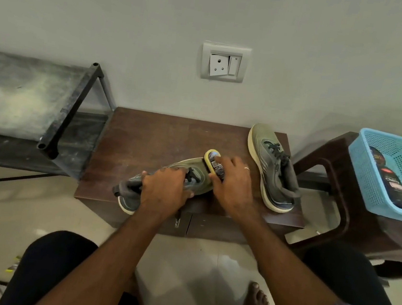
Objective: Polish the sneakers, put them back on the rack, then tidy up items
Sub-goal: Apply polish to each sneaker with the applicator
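Sneaker (180, 175), olive, lying on the counter (146, 136), gripped by left hand (165, 191) while right hand (231, 181) clasps a polish applicator (213, 162) against its toe: polishing underway; second sneaker (272, 165) beside likely follows, then rack (69, 112).

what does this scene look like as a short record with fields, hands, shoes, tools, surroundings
left hand: grips the sneaker being polished, holding it on the low wooden table
right hand: holds the shoe-shine sponge against that sneaker's toe area
second sneaker: stands on the table's right side, untouched
blue basket: on a brown stool at right, holds a dark polish bottle
shoe rack: at left, the shelves in view hold no shoes
wall: socket plate above the table
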Demonstrator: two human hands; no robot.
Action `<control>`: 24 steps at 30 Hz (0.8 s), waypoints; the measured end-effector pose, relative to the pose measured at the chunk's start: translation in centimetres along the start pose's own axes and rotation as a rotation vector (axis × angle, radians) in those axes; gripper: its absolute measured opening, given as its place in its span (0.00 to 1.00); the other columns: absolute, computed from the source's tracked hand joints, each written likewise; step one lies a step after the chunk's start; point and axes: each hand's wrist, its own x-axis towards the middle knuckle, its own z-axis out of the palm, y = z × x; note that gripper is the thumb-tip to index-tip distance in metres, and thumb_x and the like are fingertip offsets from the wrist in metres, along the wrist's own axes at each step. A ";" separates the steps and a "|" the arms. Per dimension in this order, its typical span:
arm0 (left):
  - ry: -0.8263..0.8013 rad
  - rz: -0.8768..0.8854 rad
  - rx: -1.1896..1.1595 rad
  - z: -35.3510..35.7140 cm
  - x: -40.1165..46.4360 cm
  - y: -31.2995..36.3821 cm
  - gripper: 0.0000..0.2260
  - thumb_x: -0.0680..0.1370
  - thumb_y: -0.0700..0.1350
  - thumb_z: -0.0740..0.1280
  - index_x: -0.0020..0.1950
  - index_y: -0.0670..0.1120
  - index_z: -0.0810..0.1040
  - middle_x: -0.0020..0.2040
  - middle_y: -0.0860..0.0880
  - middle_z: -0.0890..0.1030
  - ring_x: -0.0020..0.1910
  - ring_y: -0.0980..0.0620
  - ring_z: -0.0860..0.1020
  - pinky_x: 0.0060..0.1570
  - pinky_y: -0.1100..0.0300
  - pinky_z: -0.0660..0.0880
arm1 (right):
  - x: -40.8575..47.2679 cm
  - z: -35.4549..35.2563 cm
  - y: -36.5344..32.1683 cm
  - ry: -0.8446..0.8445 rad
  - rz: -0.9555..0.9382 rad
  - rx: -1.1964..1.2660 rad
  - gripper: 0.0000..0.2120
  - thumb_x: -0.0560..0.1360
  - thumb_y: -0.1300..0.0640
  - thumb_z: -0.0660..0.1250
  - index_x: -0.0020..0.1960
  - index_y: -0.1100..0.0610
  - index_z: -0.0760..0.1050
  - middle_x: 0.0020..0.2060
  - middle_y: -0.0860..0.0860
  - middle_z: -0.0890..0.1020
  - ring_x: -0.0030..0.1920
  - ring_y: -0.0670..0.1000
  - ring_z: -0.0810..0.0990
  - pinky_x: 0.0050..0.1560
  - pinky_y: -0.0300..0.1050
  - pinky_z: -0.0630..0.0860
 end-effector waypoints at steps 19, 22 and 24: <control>0.070 0.040 -0.087 -1.7 4.2 7.8 0.26 0.75 0.63 0.68 0.65 0.47 0.71 0.59 0.43 0.79 0.57 0.39 0.78 0.50 0.48 0.76 | 0.9 -5.5 2.7 0.170 0.177 0.018 0.22 0.73 0.51 0.73 0.65 0.54 0.74 0.58 0.56 0.78 0.56 0.61 0.77 0.56 0.55 0.75; 0.042 0.067 -0.122 -1.9 5.6 10.1 0.26 0.75 0.61 0.69 0.65 0.46 0.71 0.60 0.42 0.78 0.58 0.38 0.77 0.51 0.47 0.75 | 1.0 -6.6 3.7 0.203 0.218 0.058 0.23 0.72 0.49 0.71 0.66 0.54 0.74 0.58 0.56 0.78 0.57 0.59 0.77 0.55 0.52 0.74; 0.048 0.079 -0.119 -2.3 6.0 11.2 0.24 0.76 0.60 0.69 0.64 0.47 0.71 0.60 0.42 0.78 0.58 0.38 0.76 0.52 0.47 0.75 | 0.8 -7.2 4.0 0.219 0.233 0.097 0.23 0.72 0.50 0.71 0.65 0.54 0.74 0.57 0.56 0.79 0.57 0.59 0.77 0.55 0.51 0.74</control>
